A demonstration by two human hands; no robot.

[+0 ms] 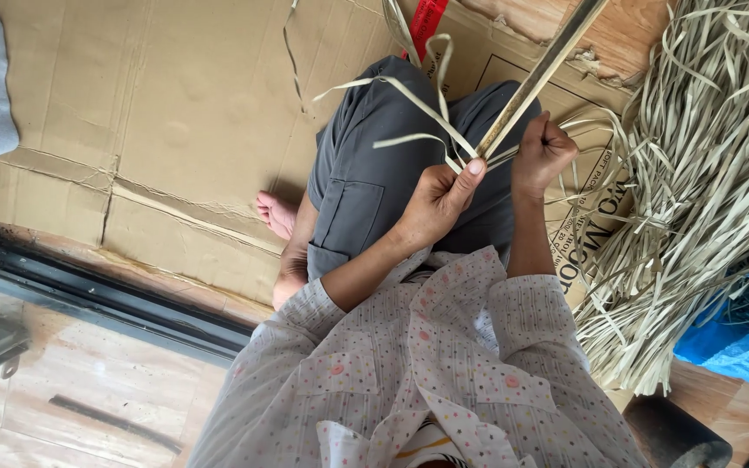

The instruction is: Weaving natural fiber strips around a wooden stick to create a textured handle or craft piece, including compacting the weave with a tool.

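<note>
Your left hand (439, 201) pinches pale leaf strips (409, 100) under the thumb while your right hand (543, 152) is fisted around the long flat strip (543, 74), both above your lap. Keep that pinch tight at the crossing, apparently a weave's start. A heap of loose strips (704, 173) crowds the cardboard mat's (175, 113) right edge.

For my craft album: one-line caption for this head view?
Seated on flattened cardboard, left hand and right hand grip pale leaf strips, a loose heap alongside.
</note>
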